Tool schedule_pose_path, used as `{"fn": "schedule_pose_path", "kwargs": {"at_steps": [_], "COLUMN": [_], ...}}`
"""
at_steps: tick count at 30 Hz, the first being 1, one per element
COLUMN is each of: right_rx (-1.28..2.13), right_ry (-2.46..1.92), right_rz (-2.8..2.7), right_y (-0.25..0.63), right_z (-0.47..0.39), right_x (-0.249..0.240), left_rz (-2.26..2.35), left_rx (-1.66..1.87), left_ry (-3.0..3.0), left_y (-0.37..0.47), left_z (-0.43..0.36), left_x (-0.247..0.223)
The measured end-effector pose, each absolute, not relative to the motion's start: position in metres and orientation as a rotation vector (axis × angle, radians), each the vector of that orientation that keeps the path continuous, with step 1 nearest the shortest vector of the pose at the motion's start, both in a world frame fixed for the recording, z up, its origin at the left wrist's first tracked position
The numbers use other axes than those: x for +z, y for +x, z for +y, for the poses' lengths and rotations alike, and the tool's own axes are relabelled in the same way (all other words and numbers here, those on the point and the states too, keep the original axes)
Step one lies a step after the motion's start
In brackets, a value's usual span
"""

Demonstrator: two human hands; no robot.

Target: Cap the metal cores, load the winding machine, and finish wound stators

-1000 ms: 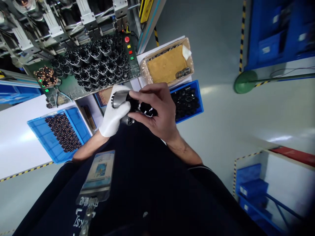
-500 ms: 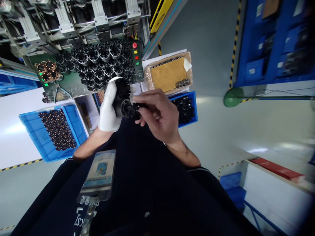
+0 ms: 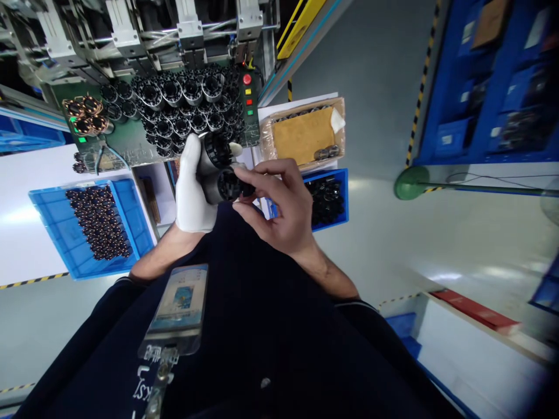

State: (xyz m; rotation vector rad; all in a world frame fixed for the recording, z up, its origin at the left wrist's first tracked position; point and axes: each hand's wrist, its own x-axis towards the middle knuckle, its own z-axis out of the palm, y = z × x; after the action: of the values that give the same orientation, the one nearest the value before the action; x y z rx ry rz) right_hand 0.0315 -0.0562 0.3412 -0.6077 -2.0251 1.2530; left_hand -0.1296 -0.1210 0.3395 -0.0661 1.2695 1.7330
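Bins hold wound cores; gloved left hand clasps stator stack, right hand pinching it.

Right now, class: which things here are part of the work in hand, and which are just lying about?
In use:
gloved left hand
bare right hand
black cylinder

Lying about:
left blue bin
right blue bin
brown tray
badge

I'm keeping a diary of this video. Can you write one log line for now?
left hand: gloved, grips black cylinder parts | right hand: bare, fingertips on their front end | behind: green tray of black rings
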Motion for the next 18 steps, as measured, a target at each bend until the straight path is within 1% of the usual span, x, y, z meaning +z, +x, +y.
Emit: {"fn": "schedule_pose_path", "kwargs": {"at_steps": [4,7,10,12,18], "right_rx": [1.110,1.064,1.038,1.046,1.175], "right_ry": [-0.476,-0.487,-0.501,-0.509,-0.514], "right_rz": [-2.151,-2.105,-2.043,-2.054,-2.096], "right_y": [0.029,0.027,0.023,0.022,0.025], "right_z": [-0.062,-0.063,-0.063,-0.063,-0.058], "right_x": [0.327,0.321,0.320,0.321,0.324], "left_rz": [1.232,1.150,1.162,1.170,1.209], "left_rx": [1.747,1.830,1.893,1.903,1.774], "left_ry": [-0.223,-0.270,-0.225,-0.214,-0.146], "left_y": [-0.137,-0.135,-0.130,-0.128,-0.133], "left_z": [-0.121,-0.116,-0.112,-0.111,-0.120], "left_x": [0.340,0.345,0.349,0.349,0.338]}}
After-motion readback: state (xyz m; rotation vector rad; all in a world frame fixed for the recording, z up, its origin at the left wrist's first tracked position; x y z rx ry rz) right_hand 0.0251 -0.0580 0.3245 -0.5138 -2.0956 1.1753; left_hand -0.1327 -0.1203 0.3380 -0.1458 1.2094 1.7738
